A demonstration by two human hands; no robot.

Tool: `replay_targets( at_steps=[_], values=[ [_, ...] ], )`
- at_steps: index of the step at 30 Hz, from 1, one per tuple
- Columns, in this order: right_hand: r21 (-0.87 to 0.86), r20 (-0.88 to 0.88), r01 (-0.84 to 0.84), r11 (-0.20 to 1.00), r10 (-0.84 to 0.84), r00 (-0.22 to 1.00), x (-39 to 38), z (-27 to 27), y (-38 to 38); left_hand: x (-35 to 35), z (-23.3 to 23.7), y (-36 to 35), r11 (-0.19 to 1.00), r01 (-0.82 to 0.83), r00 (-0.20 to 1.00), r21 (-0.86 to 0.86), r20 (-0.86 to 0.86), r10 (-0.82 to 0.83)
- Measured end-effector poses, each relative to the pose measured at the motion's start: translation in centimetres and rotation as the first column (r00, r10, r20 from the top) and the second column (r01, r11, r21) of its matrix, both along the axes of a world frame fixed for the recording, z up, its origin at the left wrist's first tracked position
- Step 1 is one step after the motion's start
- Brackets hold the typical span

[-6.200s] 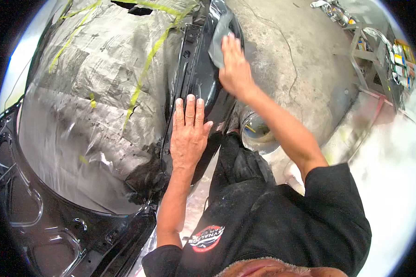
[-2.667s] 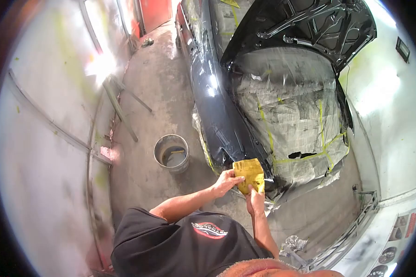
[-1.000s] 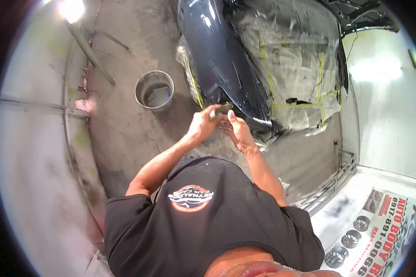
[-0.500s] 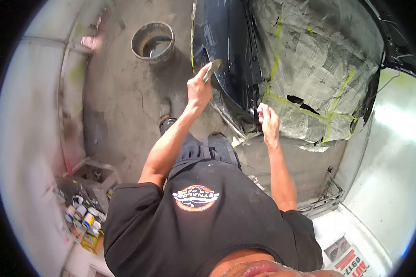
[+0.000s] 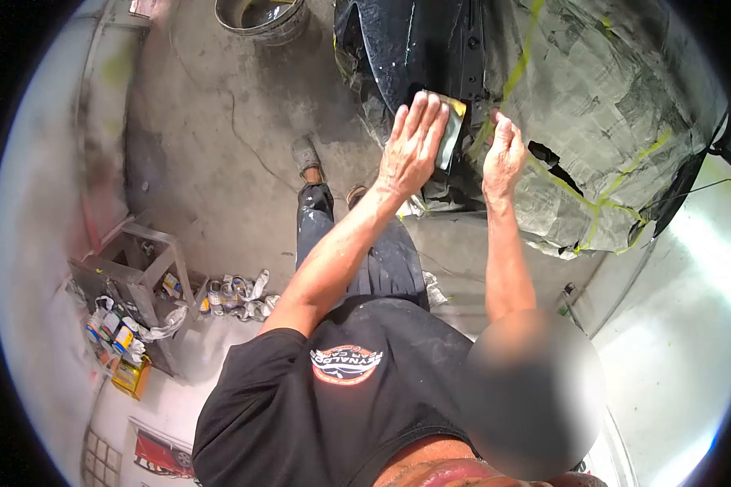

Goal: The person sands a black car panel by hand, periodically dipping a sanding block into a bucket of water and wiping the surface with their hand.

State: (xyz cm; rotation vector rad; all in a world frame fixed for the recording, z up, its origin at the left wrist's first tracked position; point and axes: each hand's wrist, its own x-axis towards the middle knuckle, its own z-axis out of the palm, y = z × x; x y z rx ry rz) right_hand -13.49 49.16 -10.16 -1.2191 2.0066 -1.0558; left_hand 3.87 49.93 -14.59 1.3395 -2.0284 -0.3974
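Note:
My left hand (image 5: 414, 148) lies over a thin pale-green and yellow pad (image 5: 452, 134), its fingers pressed together along the pad's left side. The pad is against the lower end of a glossy dark car panel (image 5: 410, 45), which has whitish specks and streaks. My right hand (image 5: 503, 161) is at the edge of the masking paper (image 5: 601, 122), right of the panel. Its fingers are bent and close together; what they hold, if anything, is hidden.
A bucket (image 5: 280, 28) with murky liquid stands on the concrete floor (image 5: 211, 162) at the upper left. A grey metal frame (image 5: 158, 268) and cluttered cans (image 5: 122, 334) are at the lower left. The masking paper has torn holes and yellow-green tape (image 5: 521, 61).
My left hand has moved right and down along the panel with the pad, from a raised grip to lying over it. My right hand has shifted slightly right and up. The view has shifted.

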Motion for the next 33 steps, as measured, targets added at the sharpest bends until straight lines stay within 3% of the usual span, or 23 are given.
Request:
replay_targets(
  at_steps=[5, 6, 9, 13, 16, 19, 20, 23, 25, 27, 31, 33],
  values=[
    [0.065, 0.026, -0.002, 0.998, 0.000, 1.000, -0.9, -2.3, 0.9, -0.4, 3.7, -11.6, 0.973, -0.114, 0.992, -0.202, 0.025, 0.121],
    [0.008, 0.029, -0.016, 1.000, 0.016, 0.999, -0.2, -1.8, 0.7, -0.5, 3.4, -12.3, 0.966, -0.128, 0.990, -0.225, 0.025, 0.137],
    [-0.082, -0.104, -0.021, 0.996, 0.012, 0.995, 0.8, -0.9, 0.1, -0.1, 3.1, -9.3, 0.986, -0.105, 0.992, -0.133, -0.087, 0.094],
    [-0.151, -0.060, -0.056, 0.987, 0.048, 0.997, 1.3, 0.0, -1.3, 0.3, 0.1, -1.3, 0.996, -0.084, 0.995, -0.033, 0.046, 0.085],
    [-0.158, -0.040, -0.057, 0.986, 0.051, 0.998, 1.5, 0.1, -2.4, 0.9, 2.2, -6.9, 0.986, -0.117, 0.993, -0.115, -0.041, 0.113],
    [-0.097, -0.152, -0.115, 0.989, 0.099, 0.983, 1.9, 0.6, -3.8, 1.5, 4.5, -15.5, 0.977, -0.107, 0.980, -0.183, -0.184, 0.073],
    [-0.117, -0.122, -0.135, 0.984, 0.120, 0.985, 2.2, 0.8, -4.4, 1.4, 4.2, -15.4, 0.975, -0.115, 0.978, -0.190, -0.191, 0.078],
    [-0.371, -0.391, -0.208, 0.905, 0.051, 0.919, 3.4, -0.6, -7.8, 1.7, 2.7, -12.3, 0.975, -0.159, 0.973, -0.153, -0.193, 0.128],
    [-0.333, -0.464, -0.247, 0.910, 0.070, 0.883, 4.0, -1.0, -9.9, 2.1, 0.7, -6.5, 0.986, -0.157, 0.968, -0.059, -0.208, 0.141],
    [-0.279, -0.538, -0.259, 0.925, 0.073, 0.840, 4.8, -0.8, -11.6, 2.1, -1.4, -3.6, 0.987, -0.156, 0.981, -0.026, -0.119, 0.152],
    [-0.217, -0.536, -0.266, 0.939, 0.114, 0.837, 5.5, -1.7, -12.6, 2.5, 2.9, -15.0, 0.977, -0.185, 0.937, -0.104, -0.318, 0.144],
    [-0.181, -0.500, -0.234, 0.955, 0.115, 0.858, 6.4, -1.1, -12.6, 3.0, 2.9, -20.7, 0.953, -0.223, 0.956, -0.204, -0.237, 0.173]
  ],
)
